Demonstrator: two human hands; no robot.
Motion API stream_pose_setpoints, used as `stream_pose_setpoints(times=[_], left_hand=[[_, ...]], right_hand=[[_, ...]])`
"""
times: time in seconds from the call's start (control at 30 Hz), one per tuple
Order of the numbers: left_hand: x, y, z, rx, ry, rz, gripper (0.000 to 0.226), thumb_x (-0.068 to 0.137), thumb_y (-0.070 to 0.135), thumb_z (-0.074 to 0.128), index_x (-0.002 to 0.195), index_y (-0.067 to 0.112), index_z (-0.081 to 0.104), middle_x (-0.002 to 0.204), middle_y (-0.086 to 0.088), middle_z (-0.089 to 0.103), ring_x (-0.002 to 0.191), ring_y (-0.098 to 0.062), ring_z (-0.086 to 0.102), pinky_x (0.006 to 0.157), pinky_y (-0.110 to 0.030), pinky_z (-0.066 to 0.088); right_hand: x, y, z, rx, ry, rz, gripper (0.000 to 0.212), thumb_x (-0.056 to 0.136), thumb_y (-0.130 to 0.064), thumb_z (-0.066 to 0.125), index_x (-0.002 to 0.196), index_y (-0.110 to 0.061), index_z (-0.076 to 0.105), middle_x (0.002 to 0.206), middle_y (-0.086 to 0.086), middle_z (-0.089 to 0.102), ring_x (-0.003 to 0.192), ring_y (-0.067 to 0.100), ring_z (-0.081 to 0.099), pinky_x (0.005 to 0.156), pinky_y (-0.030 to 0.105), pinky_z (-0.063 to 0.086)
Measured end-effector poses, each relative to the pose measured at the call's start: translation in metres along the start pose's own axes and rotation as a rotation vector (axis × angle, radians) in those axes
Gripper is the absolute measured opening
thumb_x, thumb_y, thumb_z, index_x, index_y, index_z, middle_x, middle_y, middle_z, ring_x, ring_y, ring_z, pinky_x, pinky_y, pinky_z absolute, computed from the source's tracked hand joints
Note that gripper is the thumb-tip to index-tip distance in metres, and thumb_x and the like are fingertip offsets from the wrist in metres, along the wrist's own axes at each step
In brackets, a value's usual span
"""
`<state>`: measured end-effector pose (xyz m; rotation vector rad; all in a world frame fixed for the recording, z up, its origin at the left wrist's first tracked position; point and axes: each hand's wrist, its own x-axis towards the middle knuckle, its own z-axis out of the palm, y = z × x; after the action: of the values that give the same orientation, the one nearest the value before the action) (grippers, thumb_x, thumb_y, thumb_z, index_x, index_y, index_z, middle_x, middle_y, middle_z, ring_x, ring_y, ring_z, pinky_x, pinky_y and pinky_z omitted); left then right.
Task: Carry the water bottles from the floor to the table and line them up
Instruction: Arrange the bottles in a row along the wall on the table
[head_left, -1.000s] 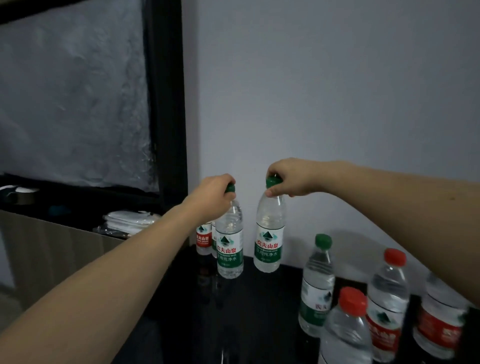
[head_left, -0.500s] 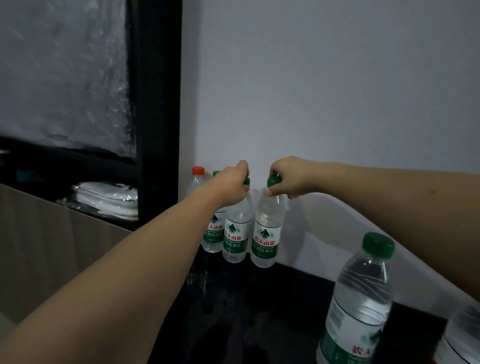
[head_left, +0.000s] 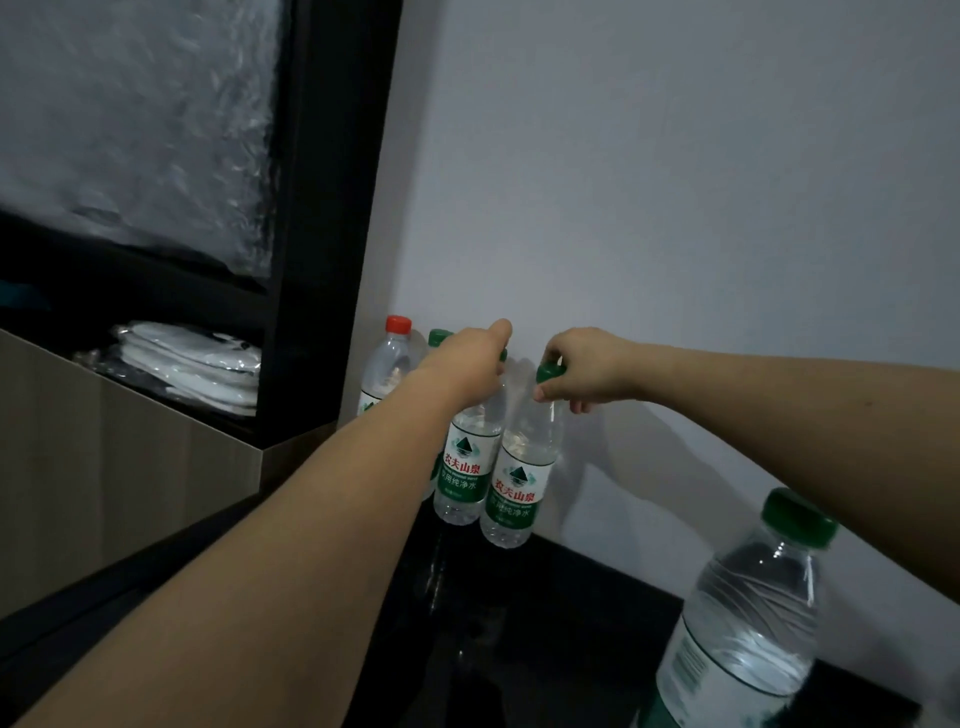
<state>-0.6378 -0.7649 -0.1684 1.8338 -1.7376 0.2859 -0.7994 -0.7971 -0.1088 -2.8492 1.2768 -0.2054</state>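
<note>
Nearest green-capped bottle (head_left: 743, 629) cut off by bottom edge. Second row bottle (head_left: 439, 338) hidden behind left forearm (head_left: 311, 519) except cap. Cap under left hand (head_left: 470, 366) mostly concealed.

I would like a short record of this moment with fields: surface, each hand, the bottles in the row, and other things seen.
surface: dark table against a pale wall
left hand: on top of a green-label bottle
right hand: fingers hold the green cap of the next bottle
row behind: red-cap bottle, another green cap beside it
foreground: one green-cap bottle, apart from the row
left side: folded white items on a shelf
</note>
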Motion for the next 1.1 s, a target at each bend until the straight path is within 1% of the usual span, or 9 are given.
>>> stream_pose_setpoints(times=[0.17, 0.27, 0.47, 0.67, 0.77, 0.83, 0.9, 1.0, 1.1], left_hand=[[0.003, -0.006, 0.01, -0.023, 0.053, -0.001, 0.021, 0.095, 0.012, 0.053, 0.097, 0.019, 0.033, 0.077, -0.001, 0.047, 0.066, -0.016, 0.047, 0.051, -0.032, 0.035], [0.004, -0.006, 0.013, -0.025, 0.063, -0.003, 0.022, 0.095, 0.012, 0.054, 0.097, 0.019, 0.033, 0.075, 0.0, 0.046, 0.065, -0.017, 0.047, 0.056, -0.034, 0.038], [0.003, -0.004, 0.011, -0.03, 0.047, -0.018, 0.02, 0.097, 0.011, 0.052, 0.097, 0.018, 0.033, 0.077, -0.002, 0.047, 0.066, -0.016, 0.047, 0.058, -0.035, 0.039], [0.0, -0.003, 0.012, -0.036, 0.052, -0.023, 0.02, 0.096, 0.01, 0.053, 0.1, 0.018, 0.035, 0.08, -0.004, 0.05, 0.07, -0.021, 0.052, 0.059, -0.038, 0.043], [-0.001, -0.001, 0.011, -0.043, 0.062, -0.028, 0.019, 0.096, 0.011, 0.053, 0.101, 0.018, 0.036, 0.082, -0.004, 0.052, 0.071, -0.022, 0.054, 0.061, -0.039, 0.048], [-0.002, 0.002, 0.01, -0.04, 0.065, -0.038, 0.021, 0.095, 0.009, 0.053, 0.1, 0.018, 0.035, 0.08, -0.004, 0.051, 0.068, -0.018, 0.051, 0.053, -0.033, 0.042], [-0.004, 0.005, 0.008, -0.04, 0.053, -0.052, 0.022, 0.095, 0.006, 0.052, 0.099, 0.018, 0.034, 0.079, -0.003, 0.049, 0.067, -0.018, 0.049, 0.051, -0.031, 0.037], [-0.009, 0.007, 0.001, -0.031, 0.02, -0.08, 0.022, 0.095, 0.006, 0.051, 0.101, 0.017, 0.033, 0.092, -0.008, 0.053, 0.077, -0.025, 0.054, 0.062, -0.036, 0.041], [-0.02, 0.014, -0.013, 0.0, 0.034, -0.091, 0.025, 0.095, 0.01, 0.051, 0.118, 0.009, 0.042, 0.117, -0.015, 0.053, 0.095, -0.032, 0.057, 0.073, -0.039, 0.043]], right_hand=[[0.007, -0.002, 0.004, 0.058, 0.001, 0.038, 0.031, 0.089, -0.026, 0.07, 0.103, 0.0, 0.059, 0.085, 0.02, 0.072, 0.072, 0.029, 0.073, 0.059, 0.029, 0.058], [0.009, -0.003, 0.007, 0.089, 0.015, 0.06, 0.031, 0.089, -0.025, 0.069, 0.105, -0.002, 0.058, 0.087, 0.021, 0.071, 0.073, 0.03, 0.072, 0.066, 0.034, 0.059], [0.008, -0.002, 0.01, 0.126, 0.033, 0.099, 0.029, 0.091, -0.017, 0.065, 0.113, -0.002, 0.054, 0.089, 0.018, 0.068, 0.063, 0.021, 0.066, 0.06, 0.03, 0.058], [0.013, -0.006, 0.015, 0.118, 0.065, 0.105, 0.029, 0.092, -0.017, 0.064, 0.113, 0.0, 0.055, 0.097, 0.023, 0.069, 0.067, 0.027, 0.066, 0.062, 0.033, 0.057], [0.013, -0.006, 0.015, 0.124, 0.06, 0.114, 0.029, 0.091, -0.018, 0.066, 0.112, -0.001, 0.056, 0.097, 0.023, 0.069, 0.061, 0.023, 0.064, 0.052, 0.027, 0.052], [0.011, -0.006, 0.013, 0.133, 0.051, 0.134, 0.033, 0.091, -0.018, 0.067, 0.116, 0.0, 0.055, 0.096, 0.022, 0.068, 0.059, 0.02, 0.063, 0.049, 0.025, 0.051], [0.007, -0.008, 0.009, 0.154, 0.032, 0.148, 0.044, 0.09, -0.02, 0.069, 0.123, 0.002, 0.051, 0.104, 0.022, 0.064, 0.064, 0.022, 0.064, 0.056, 0.031, 0.057], [-0.003, -0.012, -0.003, 0.146, 0.028, 0.136, 0.071, 0.087, -0.028, 0.072, 0.142, -0.005, 0.034, 0.119, 0.017, 0.055, 0.078, 0.028, 0.067, 0.075, 0.041, 0.06], [-0.02, -0.01, -0.026, 0.095, 0.065, 0.123, 0.074, 0.087, -0.034, 0.071, 0.144, -0.006, 0.032, 0.112, 0.016, 0.058, 0.088, 0.032, 0.068, 0.081, 0.045, 0.058]])
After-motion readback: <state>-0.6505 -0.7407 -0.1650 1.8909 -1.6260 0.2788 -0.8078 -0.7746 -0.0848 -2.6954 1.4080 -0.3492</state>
